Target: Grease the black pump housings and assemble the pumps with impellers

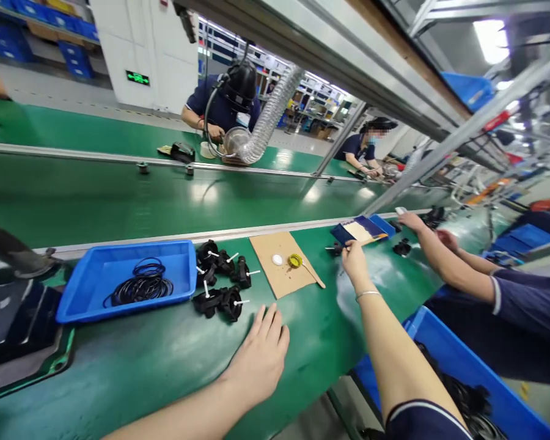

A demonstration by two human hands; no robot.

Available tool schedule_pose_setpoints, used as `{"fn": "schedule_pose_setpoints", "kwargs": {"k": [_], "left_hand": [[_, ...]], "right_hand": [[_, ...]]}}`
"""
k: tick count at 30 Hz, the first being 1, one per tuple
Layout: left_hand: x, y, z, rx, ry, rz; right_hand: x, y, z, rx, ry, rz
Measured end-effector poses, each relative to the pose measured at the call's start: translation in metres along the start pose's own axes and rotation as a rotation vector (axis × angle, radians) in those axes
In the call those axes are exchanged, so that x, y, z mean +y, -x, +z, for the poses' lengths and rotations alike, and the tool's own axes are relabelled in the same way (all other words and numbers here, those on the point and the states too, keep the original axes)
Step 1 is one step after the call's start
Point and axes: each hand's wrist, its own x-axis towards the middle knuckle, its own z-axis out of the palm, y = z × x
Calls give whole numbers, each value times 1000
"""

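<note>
My left hand (262, 351) lies on the green bench top with its fingers stretched out, holding nothing. Just beyond it is a cluster of black plastic fittings (231, 302) with white sticks poking out. Out to the right, my right hand (355, 264) has its fingertips closed on another black plastic fitting (336, 249) with a light pin; the fingers partly hide it. Between the hands lies a cardboard sheet (279, 287), bearing a small white disc (277, 260), a yellow-smeared little dish (295, 261) and a wooden stick (315, 275).
A blue tray (80, 305) of black rubber rings (144, 284) stands at left, beside a dark machine (18, 318). A dark blue cloth (362, 230) lies beyond my right hand. At right, a co-worker's arms (449, 263) reach over the bench above a blue bin (467, 366).
</note>
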Motion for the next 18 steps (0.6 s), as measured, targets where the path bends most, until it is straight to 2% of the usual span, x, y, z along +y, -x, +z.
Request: {"fn": "schedule_pose_setpoints", "kwargs": {"k": [6,11,14,16,18], "left_hand": [[-7,-4,-4,-30,95,-3],[-6,-2,-3,-50,221,-28],[-5,-1,-3,-34,464,-118],[-4,0,-4,-22,595,-193],[0,2,-7,-2,713,-252]], "right_hand": [[8,7,-1,1,118,-41],[-14,34,-27,117,20,-74],[-41,72,-46,158,-134,-105],[-62,111,-52,146,-261,-133],[-82,160,-48,113,-372,-148]]}}
